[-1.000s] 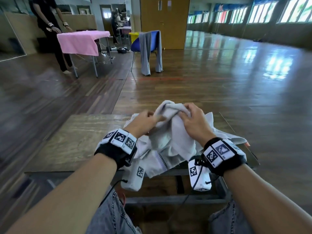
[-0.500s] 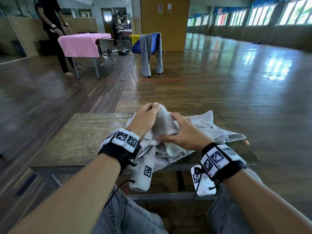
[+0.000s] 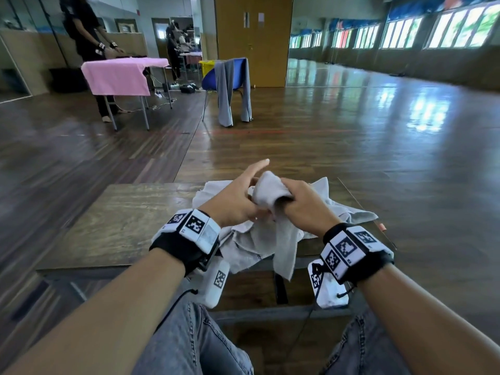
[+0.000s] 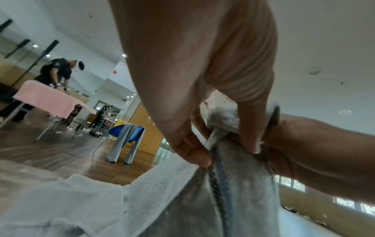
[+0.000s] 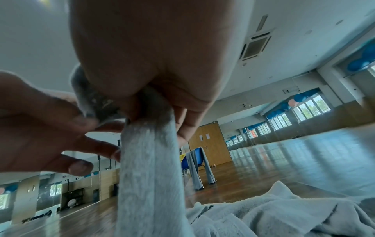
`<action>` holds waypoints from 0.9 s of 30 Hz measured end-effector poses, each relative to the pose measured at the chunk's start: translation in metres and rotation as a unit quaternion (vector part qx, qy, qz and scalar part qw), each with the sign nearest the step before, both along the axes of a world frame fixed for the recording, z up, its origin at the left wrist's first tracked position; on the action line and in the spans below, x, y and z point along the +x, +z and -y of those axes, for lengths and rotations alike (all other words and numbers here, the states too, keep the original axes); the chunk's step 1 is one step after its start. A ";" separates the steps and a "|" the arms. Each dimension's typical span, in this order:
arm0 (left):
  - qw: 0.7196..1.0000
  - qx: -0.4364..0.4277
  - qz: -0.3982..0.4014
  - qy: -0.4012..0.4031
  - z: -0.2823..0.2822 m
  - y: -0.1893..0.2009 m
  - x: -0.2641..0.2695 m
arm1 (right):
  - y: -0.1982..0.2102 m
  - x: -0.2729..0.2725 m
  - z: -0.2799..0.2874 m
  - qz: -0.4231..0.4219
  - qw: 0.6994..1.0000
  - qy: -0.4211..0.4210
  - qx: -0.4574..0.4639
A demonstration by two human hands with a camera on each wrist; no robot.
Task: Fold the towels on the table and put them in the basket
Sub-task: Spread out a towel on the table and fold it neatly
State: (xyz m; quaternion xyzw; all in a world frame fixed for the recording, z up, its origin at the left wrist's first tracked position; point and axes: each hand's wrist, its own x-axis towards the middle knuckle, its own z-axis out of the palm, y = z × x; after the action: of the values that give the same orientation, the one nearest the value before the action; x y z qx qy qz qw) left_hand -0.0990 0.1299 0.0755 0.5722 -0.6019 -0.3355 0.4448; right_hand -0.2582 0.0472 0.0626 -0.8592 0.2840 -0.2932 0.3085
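Several crumpled grey-white towels (image 3: 339,209) lie in a heap on the wooden table (image 3: 121,212). My right hand (image 3: 303,207) grips a bunched part of one towel (image 3: 270,188) and holds it above the heap; a strip of it hangs down over the table's near edge (image 5: 150,168). My left hand (image 3: 238,201) is just left of it, index finger stretched out. In the left wrist view the thumb and fingers (image 4: 194,154) pinch the towel's striped hem (image 4: 215,179). No basket is in view.
The table's near edge (image 3: 108,266) is just above my knees. Farther off on the wooden floor stand a blue chair with grey cloth over it (image 3: 230,85) and a table with a pink cover (image 3: 119,74), where a person (image 3: 84,28) stands.
My right hand went from lying over the towel to gripping its bunched top. My left hand slid lower along the towel and its index finger straightened. The head view tilted up slightly.
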 end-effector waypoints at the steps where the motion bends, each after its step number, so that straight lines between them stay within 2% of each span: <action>1: 1.000 -0.014 0.011 -0.003 0.000 -0.002 -0.001 | 0.000 0.000 -0.001 -0.008 1.000 0.002 -0.010; 5: 0.993 -0.102 0.051 0.041 -0.008 -0.003 -0.008 | 0.001 0.002 0.005 -0.028 0.998 -0.004 -0.053; 8: 0.982 -0.110 0.089 0.124 -0.017 0.000 -0.005 | 0.003 0.003 0.007 -0.046 0.995 -0.003 -0.090; 12: 0.965 -0.165 0.038 0.199 -0.020 0.007 0.011 | -0.001 0.000 0.016 -0.061 0.994 -0.030 -0.085; 16: 0.929 -0.195 -0.002 0.314 -0.024 0.013 0.028 | -0.012 -0.015 0.029 -0.100 0.992 -0.056 -0.045; 18: 0.918 -0.198 -0.006 0.343 -0.027 0.014 0.036 | -0.016 -0.021 0.032 -0.064 0.992 -0.095 -0.049; 21: 0.925 -0.182 0.001 0.335 -0.030 0.013 0.046 | -0.013 -0.030 0.034 0.020 0.984 -0.153 -0.086; 24: 0.930 -0.158 0.034 0.330 -0.024 0.011 0.058 | -0.006 -0.031 0.040 0.116 0.974 -0.160 -0.108; 27: 0.922 -0.162 0.068 0.345 -0.010 0.005 0.066 | -0.004 -0.030 0.046 0.159 0.974 -0.150 -0.059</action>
State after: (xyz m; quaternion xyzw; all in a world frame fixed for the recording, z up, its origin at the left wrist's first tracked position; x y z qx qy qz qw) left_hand -0.0326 0.1402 0.0804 0.6862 -0.4420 -0.0196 0.5774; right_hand -0.2878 0.0017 0.0589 -0.7659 0.3391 -0.4854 0.2506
